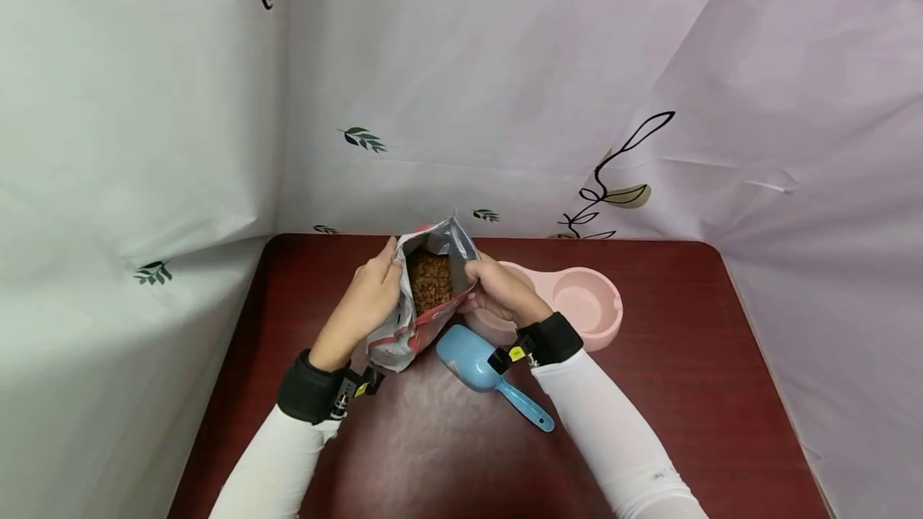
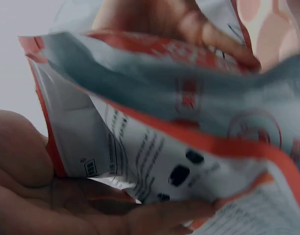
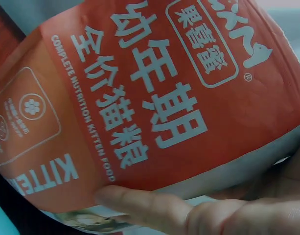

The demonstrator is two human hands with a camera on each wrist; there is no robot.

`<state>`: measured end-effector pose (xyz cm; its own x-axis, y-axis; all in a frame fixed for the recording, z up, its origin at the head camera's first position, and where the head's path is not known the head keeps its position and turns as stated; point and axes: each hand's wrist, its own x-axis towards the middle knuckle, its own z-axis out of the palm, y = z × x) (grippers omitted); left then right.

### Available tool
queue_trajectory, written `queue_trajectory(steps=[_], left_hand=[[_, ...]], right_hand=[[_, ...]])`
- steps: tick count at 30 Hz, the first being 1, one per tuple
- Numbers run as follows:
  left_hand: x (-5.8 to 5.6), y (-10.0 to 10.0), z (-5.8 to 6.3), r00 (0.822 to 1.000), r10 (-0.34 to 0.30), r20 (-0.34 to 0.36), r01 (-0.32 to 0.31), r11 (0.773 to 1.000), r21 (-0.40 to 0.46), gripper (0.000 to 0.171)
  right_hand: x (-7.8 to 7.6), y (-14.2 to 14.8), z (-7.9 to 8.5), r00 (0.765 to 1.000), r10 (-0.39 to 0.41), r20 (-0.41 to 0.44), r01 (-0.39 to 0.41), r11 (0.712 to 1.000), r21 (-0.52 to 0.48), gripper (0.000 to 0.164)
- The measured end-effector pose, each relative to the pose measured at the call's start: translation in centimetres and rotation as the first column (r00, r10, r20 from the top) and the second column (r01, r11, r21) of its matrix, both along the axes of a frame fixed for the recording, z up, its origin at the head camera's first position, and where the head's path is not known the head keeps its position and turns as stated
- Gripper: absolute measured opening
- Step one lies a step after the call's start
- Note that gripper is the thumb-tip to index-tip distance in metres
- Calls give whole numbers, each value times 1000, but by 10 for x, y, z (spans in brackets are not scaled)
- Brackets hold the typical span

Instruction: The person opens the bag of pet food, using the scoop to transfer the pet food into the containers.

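Note:
A bag of kitten food (image 1: 425, 327), silver inside with red and orange printing outside, is held above the table with its mouth spread wide. Brown kibble (image 1: 430, 283) shows inside it. My left hand (image 1: 375, 291) grips the bag's left edge, and my right hand (image 1: 499, 287) pinches its right edge. In the right wrist view the bag's printed front (image 3: 154, 98) fills most of the picture, with a finger lying along it. The left wrist view shows the bag's side (image 2: 174, 161) between both hands. Below the bag lies a blue scoop (image 1: 472, 355).
A pink double bowl (image 1: 587, 303) stands behind my right hand and wrist, which cover part of it. The dark red table (image 1: 671, 391) reaches back to a white cloth wall (image 1: 469, 86) with leaf prints.

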<state>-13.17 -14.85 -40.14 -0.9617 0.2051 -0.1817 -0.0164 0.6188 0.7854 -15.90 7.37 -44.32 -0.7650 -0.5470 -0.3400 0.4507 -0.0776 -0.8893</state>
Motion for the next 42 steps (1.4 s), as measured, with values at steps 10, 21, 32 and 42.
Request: queue_trajectory(steps=[10, 21, 32, 42], left_hand=[[-2, -6, 8, 986, 15, -164, -36, 991, -128, 50], [-5, -10, 4, 967, 7, -253, -48, 987, -155, 49], [-4, -12, -2, 963, -15, -271, -34, 984, -173, 51], [-2, -8, -9, 955, -28, -296, -16, 989, -147, 51]], right_hand=[[10, -13, -18, 997, -76, 26, 79, 981, -176, 103], [16, -26, -48, 987, -156, 33, 160, 950, -267, 106], [14, -40, -82, 983, -183, 28, 181, 921, -344, 106], [13, -40, -92, 978, -200, 51, 205, 915, -348, 106]])
